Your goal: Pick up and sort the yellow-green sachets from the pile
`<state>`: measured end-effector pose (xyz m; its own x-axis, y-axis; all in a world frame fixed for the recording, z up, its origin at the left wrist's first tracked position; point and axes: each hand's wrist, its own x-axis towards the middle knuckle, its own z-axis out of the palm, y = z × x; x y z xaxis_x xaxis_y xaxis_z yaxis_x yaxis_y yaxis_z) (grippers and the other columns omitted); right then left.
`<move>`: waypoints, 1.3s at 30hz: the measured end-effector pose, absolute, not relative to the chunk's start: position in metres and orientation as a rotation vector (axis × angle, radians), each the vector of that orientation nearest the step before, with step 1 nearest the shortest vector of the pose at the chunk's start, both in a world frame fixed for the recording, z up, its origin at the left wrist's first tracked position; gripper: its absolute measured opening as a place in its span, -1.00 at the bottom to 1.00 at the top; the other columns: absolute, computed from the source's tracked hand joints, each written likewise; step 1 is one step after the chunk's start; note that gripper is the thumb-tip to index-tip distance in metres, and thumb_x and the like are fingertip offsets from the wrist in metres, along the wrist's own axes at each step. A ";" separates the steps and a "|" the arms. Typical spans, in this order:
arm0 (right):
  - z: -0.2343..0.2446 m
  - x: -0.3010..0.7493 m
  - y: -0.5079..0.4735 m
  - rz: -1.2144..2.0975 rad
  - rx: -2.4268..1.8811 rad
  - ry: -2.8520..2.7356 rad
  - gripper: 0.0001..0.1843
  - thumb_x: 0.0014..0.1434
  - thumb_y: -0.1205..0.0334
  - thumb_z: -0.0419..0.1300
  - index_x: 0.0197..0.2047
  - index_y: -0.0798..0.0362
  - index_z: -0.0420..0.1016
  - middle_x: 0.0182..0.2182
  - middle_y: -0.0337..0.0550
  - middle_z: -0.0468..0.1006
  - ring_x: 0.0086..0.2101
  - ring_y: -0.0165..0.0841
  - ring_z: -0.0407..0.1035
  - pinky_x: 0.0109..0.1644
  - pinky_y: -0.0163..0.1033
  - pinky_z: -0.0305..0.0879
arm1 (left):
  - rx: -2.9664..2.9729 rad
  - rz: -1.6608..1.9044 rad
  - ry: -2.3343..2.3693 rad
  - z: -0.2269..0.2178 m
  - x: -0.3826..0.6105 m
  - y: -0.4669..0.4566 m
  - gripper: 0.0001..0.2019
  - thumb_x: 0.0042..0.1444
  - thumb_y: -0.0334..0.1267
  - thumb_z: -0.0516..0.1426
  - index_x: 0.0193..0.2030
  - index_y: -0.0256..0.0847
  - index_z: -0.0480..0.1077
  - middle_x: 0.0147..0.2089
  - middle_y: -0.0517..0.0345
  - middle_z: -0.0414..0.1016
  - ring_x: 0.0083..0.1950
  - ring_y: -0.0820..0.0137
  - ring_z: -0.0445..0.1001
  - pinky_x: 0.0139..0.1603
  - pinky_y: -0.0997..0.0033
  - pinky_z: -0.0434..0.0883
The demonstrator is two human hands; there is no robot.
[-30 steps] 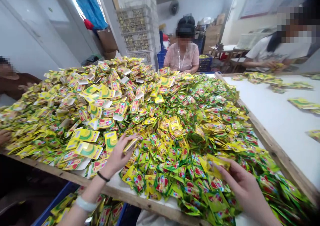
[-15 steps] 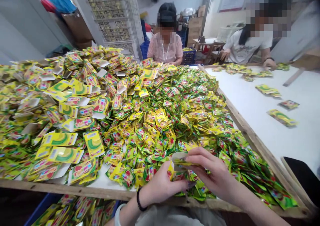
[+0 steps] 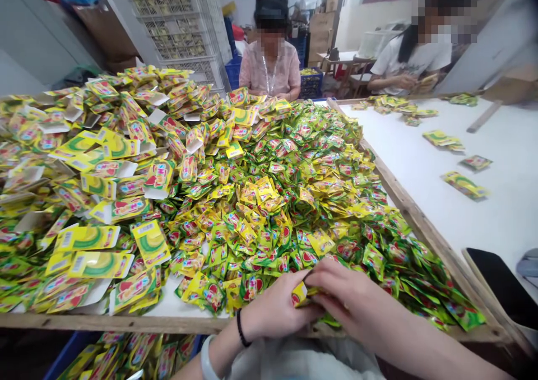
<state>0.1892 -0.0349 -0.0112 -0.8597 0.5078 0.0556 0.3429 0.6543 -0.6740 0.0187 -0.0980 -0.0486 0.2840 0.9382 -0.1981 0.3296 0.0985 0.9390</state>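
Just above the table's near edge, a small yellow printed carton point(image 3: 299, 295) is gripped in my left hand point(image 3: 273, 307). My right hand point(image 3: 351, 290) meets it from the right, its fingers bent over the carton's upper end. Most of the carton, including its opening, is hidden by the fingers, and I cannot tell whether a sachet is still between them. Past my hands lies a big heap of green and yellow sachets point(image 3: 269, 228). To the left are piled flattened-looking yellow cartons point(image 3: 151, 242), some with white flaps showing.
A wooden rim point(image 3: 403, 200) divides the heap from a white tabletop point(image 3: 420, 167) with scattered packs. A dark phone point(image 3: 500, 282) lies at right. Below the near edge, a blue crate point(image 3: 69, 352) holds cartons. Two people sit across; white crates point(image 3: 176, 32) are stacked behind.
My right hand has closed in on the carton, covering its open end and the sachets seen there before. The view has shifted slightly. The person at right now has both hands raised together.
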 end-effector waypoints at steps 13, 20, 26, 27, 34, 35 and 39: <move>-0.019 0.200 -0.045 1.290 -0.607 -2.534 -0.82 0.24 0.29 0.05 -0.20 -0.02 0.48 -0.31 -0.18 0.56 -0.28 -0.37 0.45 -0.21 -0.35 0.35 | 1.329 0.678 1.113 -0.051 0.019 -0.107 0.02 -0.14 -0.42 0.20 0.37 -0.18 -0.38 -0.06 0.03 0.48 -0.01 0.26 0.44 0.09 0.26 0.31; -0.022 0.217 -0.043 1.078 -0.775 -2.370 -0.83 0.24 0.25 0.05 -0.29 0.00 0.46 -0.38 -0.18 0.54 -0.35 -0.37 0.44 -0.28 -0.33 0.35 | 1.390 0.879 1.008 -0.048 0.021 -0.099 0.05 -0.09 -0.32 0.25 0.36 -0.09 -0.43 0.18 -0.11 0.30 0.12 0.23 0.38 0.15 0.22 0.30; 0.003 0.289 0.078 -0.184 -1.525 -1.868 -0.49 0.24 0.05 0.02 0.20 0.07 0.21 -0.05 0.16 0.45 -0.31 -0.26 0.48 -0.32 -0.15 0.22 | 1.611 1.293 1.716 -0.056 -0.017 -0.082 -0.39 0.15 -0.31 0.06 0.31 -0.07 -0.06 0.36 0.00 -0.02 0.37 0.24 -0.04 0.36 0.03 -0.04; 0.004 0.297 0.099 -0.251 -1.608 -1.890 -0.36 0.22 0.01 0.02 0.29 0.12 0.05 0.04 0.30 0.36 -0.24 -0.16 0.47 -0.32 -0.10 0.19 | 1.660 1.265 1.798 -0.060 -0.022 -0.083 -0.42 0.15 -0.32 0.05 0.30 -0.08 -0.04 0.35 0.00 0.00 0.37 0.24 -0.03 0.35 0.02 -0.03; -0.054 0.254 0.094 0.045 -1.125 -2.463 -0.61 0.19 0.17 0.11 0.07 0.06 0.37 0.12 0.05 0.34 0.08 -0.15 0.26 0.09 -0.10 0.23 | 2.014 1.158 1.896 -0.090 -0.021 -0.117 -0.65 0.14 -0.45 0.02 0.06 -0.08 0.27 0.15 0.03 0.27 0.26 0.22 0.14 0.25 -0.03 0.14; -0.065 0.241 0.080 0.170 -0.955 -2.578 -0.66 0.19 0.23 0.11 0.04 0.05 0.39 0.06 0.01 0.41 0.08 -0.20 0.27 0.14 -0.09 0.21 | 2.039 1.137 1.866 -0.092 -0.016 -0.120 -0.65 0.14 -0.45 0.02 0.06 -0.08 0.27 0.11 0.02 0.31 0.23 0.23 0.17 0.23 -0.01 0.17; -0.091 0.206 0.046 0.378 -0.676 -2.873 -0.51 0.12 0.21 0.15 0.13 0.09 0.32 0.06 0.02 0.41 0.19 -0.09 0.09 0.23 0.10 0.04 | 2.201 0.940 1.657 -0.093 0.003 -0.128 -0.66 0.09 -0.23 0.13 0.03 -0.14 0.30 0.01 -0.02 0.37 0.10 0.21 0.29 0.12 0.08 0.30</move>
<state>0.2060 0.0464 -0.0905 -0.8839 0.4563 0.1021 0.4144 0.8656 -0.2811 0.0031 -0.1281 -0.0930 0.1545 0.9234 0.3515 0.7758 -0.3337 0.5356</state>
